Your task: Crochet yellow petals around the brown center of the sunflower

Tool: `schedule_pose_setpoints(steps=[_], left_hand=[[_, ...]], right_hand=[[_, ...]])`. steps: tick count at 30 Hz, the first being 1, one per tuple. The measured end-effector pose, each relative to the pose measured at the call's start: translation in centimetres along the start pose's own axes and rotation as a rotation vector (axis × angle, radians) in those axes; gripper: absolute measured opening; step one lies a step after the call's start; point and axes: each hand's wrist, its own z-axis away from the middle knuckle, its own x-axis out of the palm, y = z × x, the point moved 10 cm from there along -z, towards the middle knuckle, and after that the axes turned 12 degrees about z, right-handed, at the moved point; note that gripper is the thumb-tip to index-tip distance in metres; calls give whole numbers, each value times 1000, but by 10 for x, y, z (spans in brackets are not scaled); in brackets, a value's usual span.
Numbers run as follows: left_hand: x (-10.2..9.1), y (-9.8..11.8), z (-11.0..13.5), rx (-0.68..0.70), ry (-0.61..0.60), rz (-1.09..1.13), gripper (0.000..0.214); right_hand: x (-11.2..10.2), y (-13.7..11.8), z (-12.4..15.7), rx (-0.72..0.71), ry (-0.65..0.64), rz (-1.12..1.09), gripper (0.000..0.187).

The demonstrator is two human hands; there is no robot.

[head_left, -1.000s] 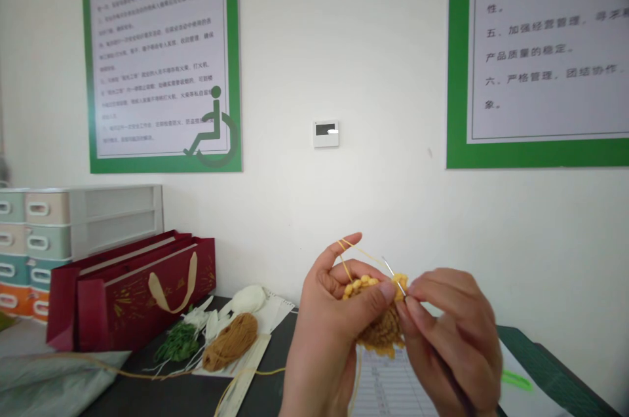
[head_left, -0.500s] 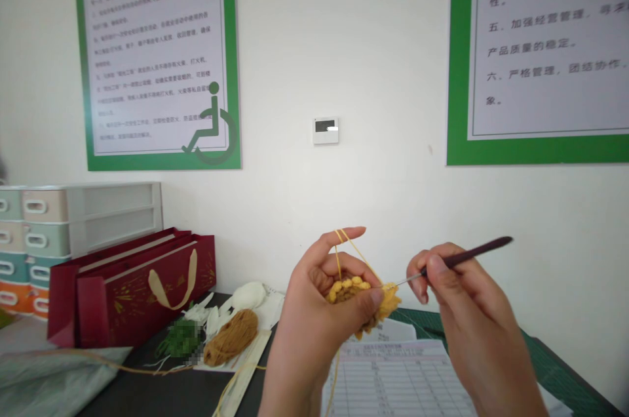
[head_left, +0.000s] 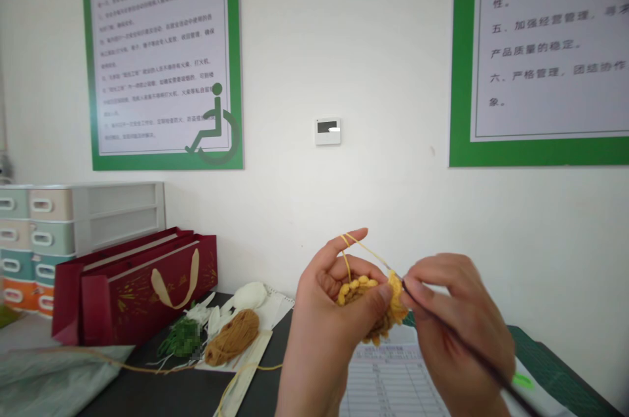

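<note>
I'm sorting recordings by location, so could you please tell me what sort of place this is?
Probably a craft workroom, perhaps in a support centre: a poster with a wheelchair symbol is on the wall, brown yarn lies on the table, and the left hand holds crochet work.

There are two posters (head_left: 162, 50) (head_left: 550, 56), one brown skein (head_left: 232, 337), one hook (head_left: 469, 346), one crochet piece (head_left: 396, 300).

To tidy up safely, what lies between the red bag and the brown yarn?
Green yarn and some white pieces lie between them, in the head view.
</note>
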Motion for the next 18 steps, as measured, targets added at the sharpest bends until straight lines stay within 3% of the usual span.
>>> schedule_pose_setpoints(steps=[2,3,7,9,13,18], left_hand=[[6,-14,-1,-128,-77,112,68],[10,-21,-1,-192,-120,173,68],[14,-26,-2,-262,-225,259,68],[14,-22,-1,-258,-272,245,67],[15,-16,1,-271,-333,204,59],[12,-9,3,-197,-320,95,47]], right_hand=[[-8,-18,3,-193,72,164,39],[-11,-19,2,-183,101,110,37],[3,15,-2,253,97,-496,11],[11,22,-1,404,91,-658,3],[21,27,0,571,16,-840,10],[50,34,22,953,-135,-1045,30]])
